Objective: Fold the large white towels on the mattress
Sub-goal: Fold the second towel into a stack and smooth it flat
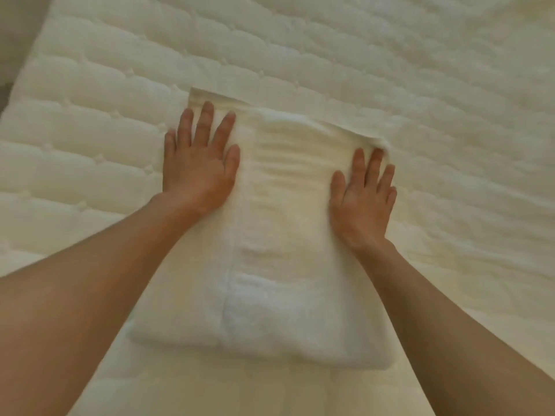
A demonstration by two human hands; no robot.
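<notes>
Quilted mattress (390, 70), one folded towel (279, 235), two flat hands (199, 163) (362, 202)

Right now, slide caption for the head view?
Folded white towel pressed flat by left hand and right hand on quilted mattress.

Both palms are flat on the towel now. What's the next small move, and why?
Probably sweep both hands outward to flatten it: the left hand and right hand lie open on the far end of the towel, and ripples run between them.
</notes>
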